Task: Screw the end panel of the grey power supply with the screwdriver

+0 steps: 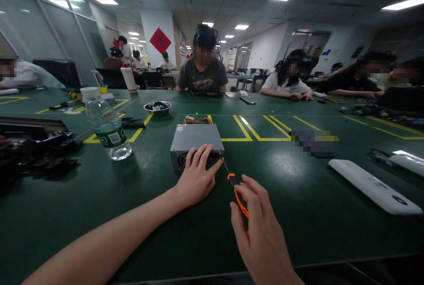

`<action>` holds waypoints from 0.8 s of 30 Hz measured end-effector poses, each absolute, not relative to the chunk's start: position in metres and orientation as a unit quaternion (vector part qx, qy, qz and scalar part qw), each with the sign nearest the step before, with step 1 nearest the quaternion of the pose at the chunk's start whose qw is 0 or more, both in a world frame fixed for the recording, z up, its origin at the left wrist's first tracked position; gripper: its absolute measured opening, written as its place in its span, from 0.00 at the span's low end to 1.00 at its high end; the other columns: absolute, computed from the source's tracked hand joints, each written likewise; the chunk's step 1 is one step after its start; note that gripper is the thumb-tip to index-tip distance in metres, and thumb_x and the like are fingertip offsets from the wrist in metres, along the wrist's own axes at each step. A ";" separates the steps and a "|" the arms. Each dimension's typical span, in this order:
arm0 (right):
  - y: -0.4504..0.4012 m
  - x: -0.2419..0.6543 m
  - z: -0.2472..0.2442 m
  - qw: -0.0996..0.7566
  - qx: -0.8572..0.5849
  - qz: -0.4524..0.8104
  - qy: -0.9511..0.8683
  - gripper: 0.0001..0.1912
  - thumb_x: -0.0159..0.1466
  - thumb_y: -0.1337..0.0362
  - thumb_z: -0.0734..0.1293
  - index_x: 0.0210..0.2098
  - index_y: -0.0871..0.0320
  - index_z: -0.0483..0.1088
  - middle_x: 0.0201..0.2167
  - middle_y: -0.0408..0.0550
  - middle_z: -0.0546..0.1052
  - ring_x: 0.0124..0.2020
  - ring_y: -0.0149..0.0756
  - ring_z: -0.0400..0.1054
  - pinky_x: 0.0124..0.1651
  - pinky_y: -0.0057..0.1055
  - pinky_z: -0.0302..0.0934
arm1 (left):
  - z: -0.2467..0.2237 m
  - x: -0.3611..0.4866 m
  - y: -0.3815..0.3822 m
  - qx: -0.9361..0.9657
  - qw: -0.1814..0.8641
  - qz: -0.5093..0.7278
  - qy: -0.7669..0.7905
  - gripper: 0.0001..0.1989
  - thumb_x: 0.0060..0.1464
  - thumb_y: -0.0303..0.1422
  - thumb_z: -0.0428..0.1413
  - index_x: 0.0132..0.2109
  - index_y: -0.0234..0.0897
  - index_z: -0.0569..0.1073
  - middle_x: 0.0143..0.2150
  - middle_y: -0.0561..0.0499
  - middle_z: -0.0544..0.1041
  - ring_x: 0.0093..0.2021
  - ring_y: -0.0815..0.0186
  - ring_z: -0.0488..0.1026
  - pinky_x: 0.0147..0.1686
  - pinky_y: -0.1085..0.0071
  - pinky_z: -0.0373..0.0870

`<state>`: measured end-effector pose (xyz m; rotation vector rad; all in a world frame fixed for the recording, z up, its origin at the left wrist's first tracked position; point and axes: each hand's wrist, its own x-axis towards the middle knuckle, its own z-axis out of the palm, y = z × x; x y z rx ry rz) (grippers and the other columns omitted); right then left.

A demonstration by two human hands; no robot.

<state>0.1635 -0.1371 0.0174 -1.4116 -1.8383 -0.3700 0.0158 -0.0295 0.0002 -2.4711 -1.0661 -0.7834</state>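
Observation:
A grey metal computer power supply [198, 135] sits on the green table in front of me, its fan grille facing my side. Over its front top edge lies my left hand [198, 177], fingers spread and the index finger reaching toward the front right corner. My right hand [256, 219] is loosely closed around the black and orange handle of a screwdriver [233, 180]. The thin shaft slants up to that same corner, close to my left index fingertip. Whether the tip sits in a screw is too small to tell. Bundled coloured cables [198, 120] show behind the box.
A plastic water bottle [111, 133] stands to the left, near a heap of dark parts [36, 152]. Behind are a metal bowl [157, 107] of small parts and a white cup [129, 80]. A long white device [374, 185] lies right. A person [202, 69] sits opposite.

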 end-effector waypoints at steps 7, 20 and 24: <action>-0.134 0.162 0.016 0.398 -0.555 -0.165 -0.711 0.11 0.67 0.65 0.54 0.46 0.59 0.62 0.41 0.54 0.74 0.40 0.37 0.73 0.36 0.30 0.70 | 0.001 0.015 -0.030 -0.870 0.166 -0.269 -0.377 0.21 0.53 0.30 0.52 0.56 0.42 0.66 0.63 0.37 0.54 0.65 0.50 0.49 0.60 0.48 0.47; -0.136 0.162 0.012 0.401 -0.579 -0.162 -0.691 0.11 0.67 0.64 0.53 0.46 0.60 0.61 0.38 0.54 0.76 0.37 0.37 0.74 0.34 0.30 0.70 | 0.000 0.016 -0.029 -0.869 0.175 -0.263 -0.382 0.23 0.53 0.30 0.52 0.57 0.38 0.65 0.63 0.36 0.56 0.64 0.50 0.50 0.60 0.50 0.46; -0.136 0.166 0.013 0.406 -0.616 -0.151 -0.658 0.16 0.68 0.56 0.53 0.43 0.61 0.62 0.29 0.51 0.77 0.24 0.36 0.74 0.23 0.26 0.66 | -0.002 0.016 -0.027 -0.868 0.184 -0.264 -0.377 0.23 0.53 0.30 0.51 0.58 0.37 0.64 0.63 0.35 0.56 0.64 0.50 0.50 0.60 0.49 0.47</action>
